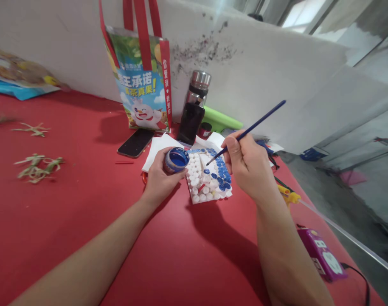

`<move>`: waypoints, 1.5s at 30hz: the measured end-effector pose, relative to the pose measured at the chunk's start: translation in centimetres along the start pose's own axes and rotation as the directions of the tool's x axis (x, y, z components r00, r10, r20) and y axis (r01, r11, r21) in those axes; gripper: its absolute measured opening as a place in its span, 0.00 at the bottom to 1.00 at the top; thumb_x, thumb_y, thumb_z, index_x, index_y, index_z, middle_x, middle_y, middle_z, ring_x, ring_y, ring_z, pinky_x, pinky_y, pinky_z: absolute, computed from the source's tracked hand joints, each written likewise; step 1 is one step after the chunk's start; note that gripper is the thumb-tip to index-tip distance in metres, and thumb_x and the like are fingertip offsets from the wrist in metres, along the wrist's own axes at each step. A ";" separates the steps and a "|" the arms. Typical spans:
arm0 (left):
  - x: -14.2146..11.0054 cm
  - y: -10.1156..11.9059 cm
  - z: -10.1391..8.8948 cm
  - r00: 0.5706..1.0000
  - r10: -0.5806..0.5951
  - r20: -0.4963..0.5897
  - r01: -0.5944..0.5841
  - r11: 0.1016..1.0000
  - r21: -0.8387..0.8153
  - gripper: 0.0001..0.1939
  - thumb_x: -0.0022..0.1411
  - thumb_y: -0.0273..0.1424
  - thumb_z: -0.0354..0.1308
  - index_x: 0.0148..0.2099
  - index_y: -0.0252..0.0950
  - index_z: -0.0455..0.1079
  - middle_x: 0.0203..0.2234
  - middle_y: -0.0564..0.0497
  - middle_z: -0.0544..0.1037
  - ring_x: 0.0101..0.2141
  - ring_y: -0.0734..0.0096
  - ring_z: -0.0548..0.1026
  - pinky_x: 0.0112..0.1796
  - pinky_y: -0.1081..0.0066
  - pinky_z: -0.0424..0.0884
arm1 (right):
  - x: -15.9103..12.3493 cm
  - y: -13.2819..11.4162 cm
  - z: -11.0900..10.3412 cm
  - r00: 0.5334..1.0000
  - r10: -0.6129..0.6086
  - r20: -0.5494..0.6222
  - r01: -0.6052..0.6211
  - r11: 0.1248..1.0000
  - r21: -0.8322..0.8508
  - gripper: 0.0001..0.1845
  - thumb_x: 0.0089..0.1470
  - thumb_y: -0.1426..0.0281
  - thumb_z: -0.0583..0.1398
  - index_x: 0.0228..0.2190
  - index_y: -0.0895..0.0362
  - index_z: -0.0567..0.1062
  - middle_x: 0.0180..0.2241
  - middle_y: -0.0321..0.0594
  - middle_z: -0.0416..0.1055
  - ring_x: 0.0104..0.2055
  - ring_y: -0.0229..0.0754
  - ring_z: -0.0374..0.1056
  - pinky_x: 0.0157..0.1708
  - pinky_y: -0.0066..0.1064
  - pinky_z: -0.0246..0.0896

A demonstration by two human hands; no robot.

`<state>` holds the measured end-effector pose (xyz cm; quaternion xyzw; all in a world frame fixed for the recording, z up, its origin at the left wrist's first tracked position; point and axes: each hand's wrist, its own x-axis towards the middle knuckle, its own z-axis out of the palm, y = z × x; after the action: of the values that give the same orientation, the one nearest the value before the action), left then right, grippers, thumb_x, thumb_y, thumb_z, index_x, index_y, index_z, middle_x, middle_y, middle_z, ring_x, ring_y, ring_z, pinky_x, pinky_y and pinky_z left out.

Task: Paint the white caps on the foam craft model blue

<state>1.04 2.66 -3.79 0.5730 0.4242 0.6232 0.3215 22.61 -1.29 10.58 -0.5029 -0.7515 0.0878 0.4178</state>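
Left hand [162,174]: was at the centre of the frame, fingers and thumb curled around the open jar of blue paint [174,165].
Right hand [245,163]: was right of centre, closed in a pinch on the paintbrush [255,126], whose handle rose toward the upper right.
Decorated panel [194,172]: lay at the centre of the frame, between the hands, just right of the jar and lower left of the right hand; its rows of small pieces were white on the left, mostly blue on the right.
Brush tip: pointed down over the panel's middle; whether it touched could not be told.
Behind the panel: a dark upright phone [190,124] and a steel bottle [200,87], upper centre.
Upper left of centre: a printed bag [143,95] stood, a flat phone [136,143] before it.
Lower right: a purple box [321,255] rested on the red table [181,263].
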 end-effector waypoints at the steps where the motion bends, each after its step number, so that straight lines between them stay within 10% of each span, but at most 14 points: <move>1: -0.1 0.0 0.1 1.000 -0.001 0.003 0.001 1.000 -0.006 0.34 0.51 0.35 0.80 0.59 0.41 0.74 0.51 0.46 0.83 0.50 0.53 0.84 0.53 0.54 0.83 | -0.1 0.0 0.0 1.000 0.000 0.008 0.000 1.000 -0.009 0.25 0.79 0.45 0.51 0.39 0.51 0.70 0.24 0.32 0.69 0.25 0.38 0.66 0.29 0.34 0.59; 45: -0.1 0.0 0.2 0.999 0.009 0.042 -0.008 0.999 -0.035 0.35 0.50 0.33 0.80 0.59 0.40 0.73 0.50 0.47 0.84 0.49 0.54 0.84 0.52 0.57 0.82 | -0.5 0.2 0.8 0.993 -0.103 0.051 0.105 0.993 -0.044 0.18 0.80 0.55 0.53 0.38 0.51 0.68 0.24 0.33 0.70 0.23 0.38 0.63 0.28 0.34 0.52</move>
<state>1.25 2.62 -3.83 0.5820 0.4038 0.6198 0.3376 22.23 -1.36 9.74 -0.4703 -0.7885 0.0605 0.3917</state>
